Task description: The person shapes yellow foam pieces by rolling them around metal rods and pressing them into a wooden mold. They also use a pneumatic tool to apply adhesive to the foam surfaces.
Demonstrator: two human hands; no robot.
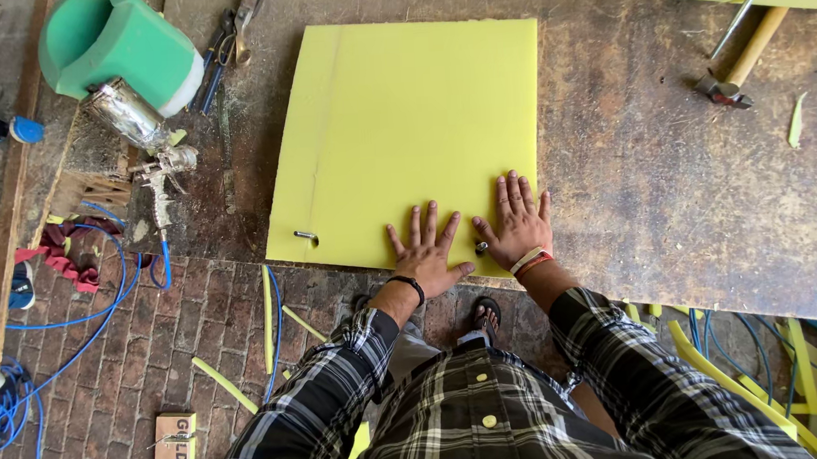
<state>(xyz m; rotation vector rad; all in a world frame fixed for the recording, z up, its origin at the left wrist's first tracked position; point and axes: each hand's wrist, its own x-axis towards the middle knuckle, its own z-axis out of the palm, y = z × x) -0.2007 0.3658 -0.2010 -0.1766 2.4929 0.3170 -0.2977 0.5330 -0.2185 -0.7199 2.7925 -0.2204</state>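
Observation:
A square yellow foam sheet point(403, 127) lies flat on a worn wooden worktable point(667, 188). My left hand point(426, 252) presses palm down on the sheet's near edge, fingers spread. Beside it, my right hand point(518, 222) lies flat on the sheet's near right corner. A small metal piece point(481, 248) sits on the foam between the two hands. Another small metal pin point(305, 235) rests near the sheet's near left corner.
A metal spray gun point(148, 141) with a blue hose lies at the table's left end, next to a green foam block point(119, 44). A hammer point(740, 63) lies at the far right. Yellow foam strips point(267, 316) litter the brick floor.

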